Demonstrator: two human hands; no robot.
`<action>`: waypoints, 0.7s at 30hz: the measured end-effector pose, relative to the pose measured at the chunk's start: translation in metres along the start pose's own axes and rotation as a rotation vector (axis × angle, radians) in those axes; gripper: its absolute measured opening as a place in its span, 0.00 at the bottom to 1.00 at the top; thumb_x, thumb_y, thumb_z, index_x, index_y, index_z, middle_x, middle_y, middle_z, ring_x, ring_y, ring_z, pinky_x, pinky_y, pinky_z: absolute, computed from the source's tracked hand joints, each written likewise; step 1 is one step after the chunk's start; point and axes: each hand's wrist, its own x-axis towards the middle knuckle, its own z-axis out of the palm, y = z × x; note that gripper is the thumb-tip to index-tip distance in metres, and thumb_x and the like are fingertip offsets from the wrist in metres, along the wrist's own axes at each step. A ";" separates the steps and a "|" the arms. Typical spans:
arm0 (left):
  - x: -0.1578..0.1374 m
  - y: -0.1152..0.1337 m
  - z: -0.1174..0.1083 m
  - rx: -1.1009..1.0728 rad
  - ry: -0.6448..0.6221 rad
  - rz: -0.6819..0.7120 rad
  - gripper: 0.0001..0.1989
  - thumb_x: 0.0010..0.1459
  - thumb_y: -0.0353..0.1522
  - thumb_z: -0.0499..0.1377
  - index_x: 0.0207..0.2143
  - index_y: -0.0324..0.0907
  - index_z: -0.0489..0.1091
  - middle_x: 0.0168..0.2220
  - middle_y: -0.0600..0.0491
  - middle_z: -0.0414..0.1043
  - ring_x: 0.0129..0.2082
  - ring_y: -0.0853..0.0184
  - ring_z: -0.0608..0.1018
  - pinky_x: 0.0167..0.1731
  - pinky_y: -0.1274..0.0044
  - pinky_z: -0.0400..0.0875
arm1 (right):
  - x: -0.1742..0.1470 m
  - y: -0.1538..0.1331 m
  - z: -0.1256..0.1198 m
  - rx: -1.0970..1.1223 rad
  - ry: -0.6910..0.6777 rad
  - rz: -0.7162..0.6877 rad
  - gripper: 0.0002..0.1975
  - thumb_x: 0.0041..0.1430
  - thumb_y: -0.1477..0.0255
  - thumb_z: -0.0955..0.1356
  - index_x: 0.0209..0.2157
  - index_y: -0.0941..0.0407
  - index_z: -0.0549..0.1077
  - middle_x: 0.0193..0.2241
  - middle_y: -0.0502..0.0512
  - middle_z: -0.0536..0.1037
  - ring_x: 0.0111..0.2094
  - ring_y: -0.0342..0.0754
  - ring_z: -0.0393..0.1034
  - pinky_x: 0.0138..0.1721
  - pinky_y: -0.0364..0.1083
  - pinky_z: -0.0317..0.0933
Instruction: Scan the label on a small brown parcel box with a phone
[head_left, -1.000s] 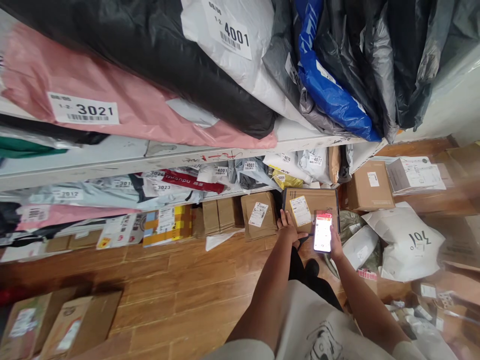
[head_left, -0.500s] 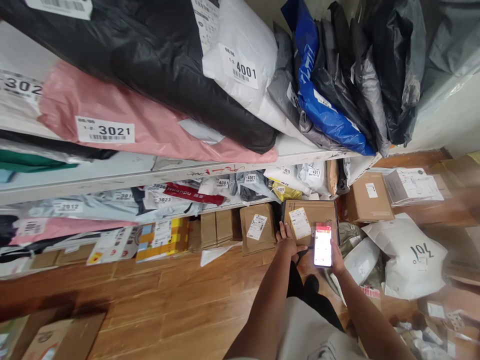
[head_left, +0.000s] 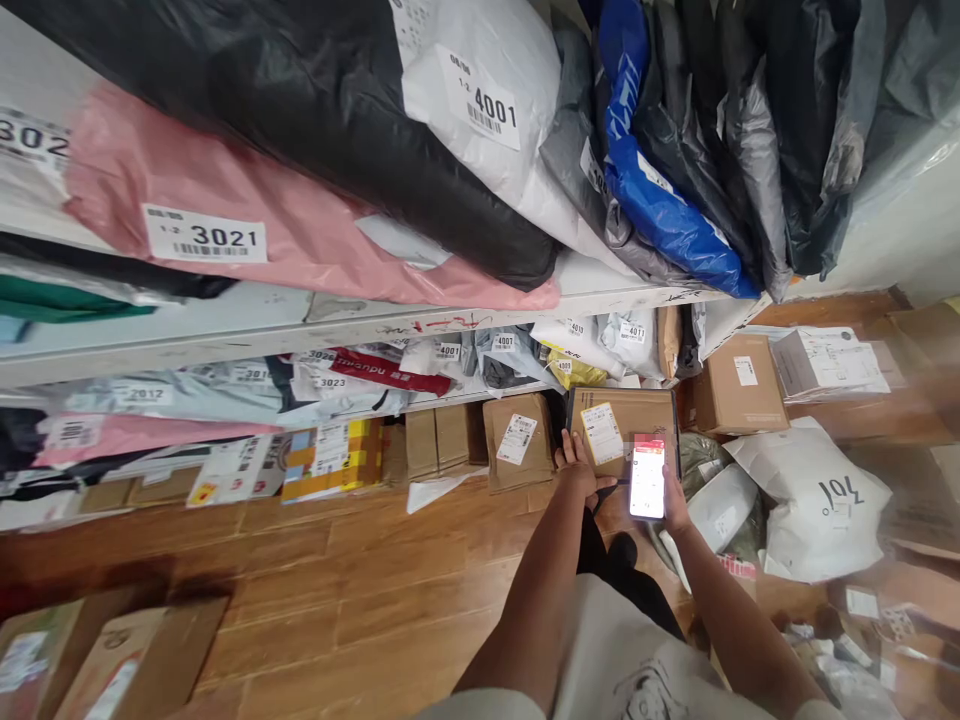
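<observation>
My left hand (head_left: 579, 462) grips the left edge of a flat brown cardboard parcel (head_left: 636, 415) with a white shipping label (head_left: 601, 432), held out in front of me above the floor. My right hand (head_left: 673, 500) holds a phone (head_left: 648, 477) with a lit white and red screen, upright just over the parcel's lower right part. Both forearms reach forward from my light shirt.
White shelves (head_left: 300, 320) on the left carry numbered mailer bags, pink 3021 (head_left: 202, 235), white 4001 (head_left: 487, 100), blue (head_left: 660, 200) and black ones. Cardboard boxes (head_left: 517, 440) stand under the shelf. More boxes (head_left: 739, 385) and white bags (head_left: 814, 500) lie right, two boxes (head_left: 112, 660) near left.
Only the view has shifted slightly; my hands keep the parcel and phone in the same hold.
</observation>
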 end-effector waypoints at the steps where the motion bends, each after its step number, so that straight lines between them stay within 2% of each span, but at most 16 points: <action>1: -0.001 0.000 0.000 -0.003 -0.001 0.003 0.79 0.50 0.52 0.80 0.84 0.32 0.33 0.83 0.35 0.17 0.83 0.34 0.43 0.81 0.58 0.53 | 0.000 0.000 0.000 -0.002 0.011 0.003 0.36 0.52 0.40 0.79 0.49 0.56 0.84 0.42 0.62 0.90 0.43 0.61 0.87 0.46 0.56 0.80; 5: -0.003 0.001 -0.003 0.006 -0.020 0.005 0.78 0.52 0.52 0.80 0.84 0.34 0.31 0.83 0.36 0.14 0.83 0.31 0.41 0.76 0.49 0.64 | 0.000 0.001 0.001 0.015 0.010 -0.016 0.35 0.52 0.41 0.79 0.48 0.56 0.84 0.43 0.63 0.90 0.46 0.62 0.87 0.49 0.57 0.81; 7: -0.003 0.001 -0.003 0.022 -0.028 -0.004 0.78 0.52 0.52 0.80 0.84 0.35 0.30 0.83 0.36 0.13 0.83 0.31 0.41 0.75 0.47 0.64 | 0.001 0.002 0.000 0.016 0.011 -0.023 0.35 0.52 0.41 0.79 0.48 0.56 0.84 0.43 0.63 0.90 0.45 0.63 0.87 0.49 0.57 0.81; 10: -0.001 0.000 -0.002 0.039 -0.018 -0.014 0.78 0.52 0.53 0.80 0.84 0.36 0.30 0.83 0.37 0.13 0.83 0.33 0.42 0.77 0.49 0.61 | 0.002 0.003 -0.002 0.015 -0.017 -0.025 0.37 0.51 0.40 0.80 0.48 0.56 0.84 0.43 0.63 0.90 0.45 0.63 0.87 0.48 0.58 0.81; 16: 0.000 0.001 0.001 0.077 0.006 -0.021 0.78 0.52 0.53 0.80 0.84 0.36 0.31 0.83 0.37 0.17 0.83 0.32 0.44 0.75 0.50 0.66 | 0.003 0.007 -0.002 0.038 -0.006 -0.005 0.39 0.47 0.39 0.81 0.48 0.57 0.84 0.42 0.63 0.90 0.44 0.64 0.86 0.48 0.58 0.80; 21: -0.002 0.003 0.001 0.085 0.021 -0.038 0.78 0.52 0.53 0.81 0.84 0.38 0.31 0.83 0.38 0.16 0.83 0.35 0.46 0.75 0.53 0.66 | 0.001 0.004 0.001 0.048 0.002 -0.017 0.42 0.42 0.37 0.82 0.46 0.56 0.85 0.41 0.62 0.90 0.44 0.63 0.86 0.49 0.57 0.81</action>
